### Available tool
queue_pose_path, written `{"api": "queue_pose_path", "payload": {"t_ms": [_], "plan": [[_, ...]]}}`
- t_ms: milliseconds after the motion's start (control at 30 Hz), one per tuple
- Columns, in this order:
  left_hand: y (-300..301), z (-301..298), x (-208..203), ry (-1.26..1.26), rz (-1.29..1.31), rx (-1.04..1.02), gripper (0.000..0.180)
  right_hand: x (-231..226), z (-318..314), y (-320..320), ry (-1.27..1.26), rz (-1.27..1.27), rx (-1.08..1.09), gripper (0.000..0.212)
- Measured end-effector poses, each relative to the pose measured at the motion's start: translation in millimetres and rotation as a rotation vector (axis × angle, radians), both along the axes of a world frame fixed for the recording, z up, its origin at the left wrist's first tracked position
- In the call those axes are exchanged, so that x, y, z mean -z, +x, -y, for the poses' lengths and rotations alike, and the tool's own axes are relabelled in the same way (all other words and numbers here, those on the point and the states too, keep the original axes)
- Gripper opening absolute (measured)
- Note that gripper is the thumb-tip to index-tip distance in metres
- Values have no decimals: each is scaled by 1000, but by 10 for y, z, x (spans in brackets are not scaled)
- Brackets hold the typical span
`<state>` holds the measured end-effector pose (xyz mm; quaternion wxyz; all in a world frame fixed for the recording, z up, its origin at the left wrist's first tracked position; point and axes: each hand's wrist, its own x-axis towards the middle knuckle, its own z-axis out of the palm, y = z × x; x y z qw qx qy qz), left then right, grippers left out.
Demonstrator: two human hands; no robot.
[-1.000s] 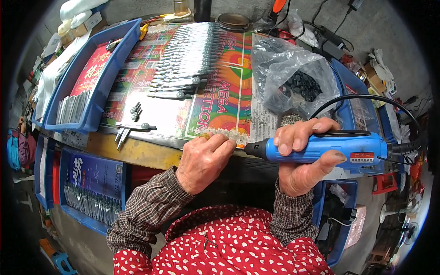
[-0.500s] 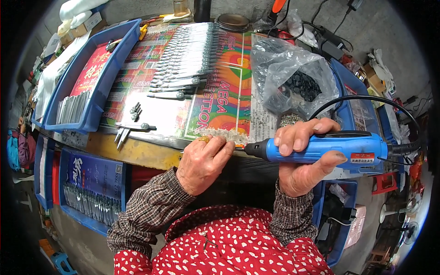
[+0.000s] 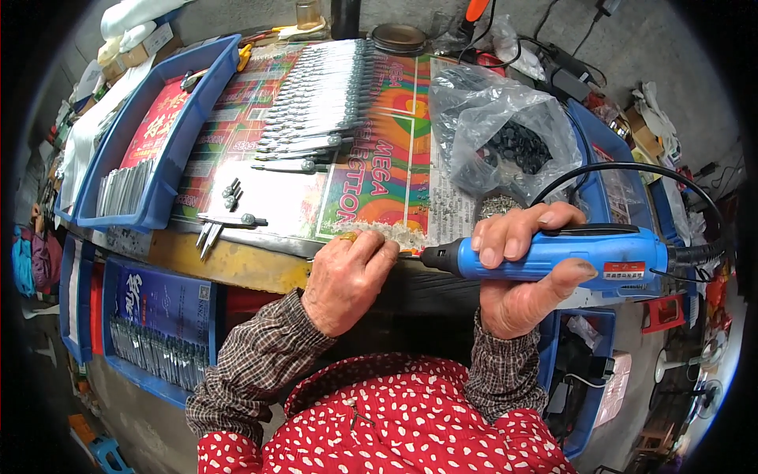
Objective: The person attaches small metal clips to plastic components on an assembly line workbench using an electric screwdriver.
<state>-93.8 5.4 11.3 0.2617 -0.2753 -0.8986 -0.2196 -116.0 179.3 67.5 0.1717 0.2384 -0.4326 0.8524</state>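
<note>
Here, right hand (image 3: 517, 272) wrapped around a blue corded power tool (image 3: 553, 257), tip aimed at the left hand (image 3: 347, 276), which is curled shut pinching something small, too hidden to identify. Just beyond the left hand, loose metal blades (image 3: 225, 225); farther out a row of metal pieces (image 3: 316, 118), plastic bag (image 3: 505, 134) beyond the right.

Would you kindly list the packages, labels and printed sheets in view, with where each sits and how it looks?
Colourful printed poster: flat across the bench, orange and green.
Clear plastic bag: bench right, crumpled, with dark small parts.
Red-and-white label: on the blue power tool in the right hand.
Red printed sheet: in the blue tray, left.
</note>
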Motion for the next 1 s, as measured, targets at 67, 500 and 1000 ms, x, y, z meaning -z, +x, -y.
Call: {"api": "queue_pose_path", "payload": {"t_ms": [67, 500, 1000], "plan": [[-2, 3, 5, -16, 9, -2, 26, 0, -2, 0, 1, 3, 3, 58], [0, 27, 49, 140, -85, 48, 21, -37, -11, -1, 22, 10, 1, 57], [3, 15, 26, 119, -249, 73, 29, -87, 5, 41, 27, -18, 51, 56]]}}
